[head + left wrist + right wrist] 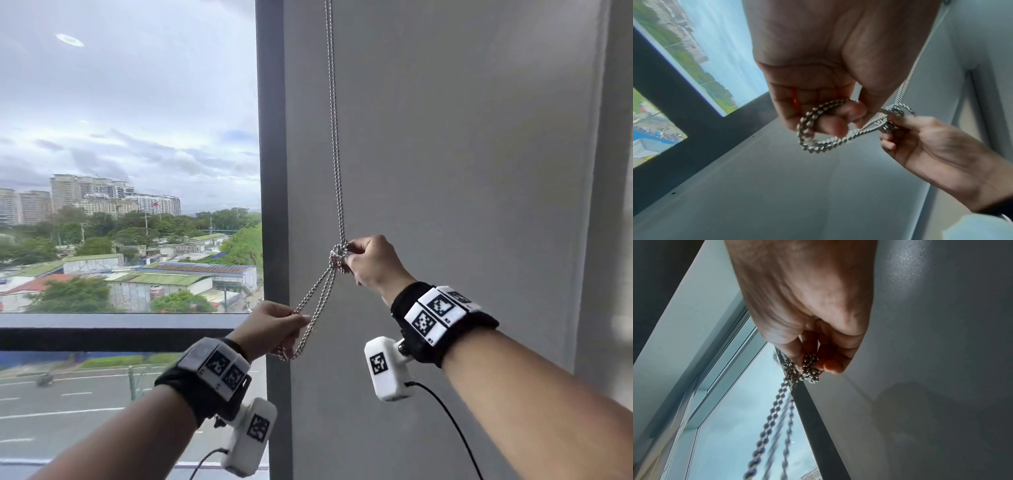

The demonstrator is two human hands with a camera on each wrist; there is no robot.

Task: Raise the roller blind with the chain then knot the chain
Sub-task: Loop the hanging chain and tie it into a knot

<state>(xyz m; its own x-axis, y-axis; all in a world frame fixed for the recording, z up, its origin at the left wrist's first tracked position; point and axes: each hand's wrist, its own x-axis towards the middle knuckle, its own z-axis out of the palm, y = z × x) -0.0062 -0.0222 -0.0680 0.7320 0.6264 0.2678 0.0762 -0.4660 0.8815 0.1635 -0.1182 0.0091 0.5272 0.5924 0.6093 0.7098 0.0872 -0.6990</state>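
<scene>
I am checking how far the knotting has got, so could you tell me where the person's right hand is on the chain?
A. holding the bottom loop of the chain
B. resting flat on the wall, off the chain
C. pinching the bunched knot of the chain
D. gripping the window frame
C: the right hand pinches the bunched knot of the chain, while the left hand holds the loop below it.

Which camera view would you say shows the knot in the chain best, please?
The head view: the knot sits sharp against the wall, pinched by the right hand, doubled chain running to the left hand. The left wrist view shows it small and blurred; the right wrist view shows bunched beads, largely hidden by fingers.
</scene>
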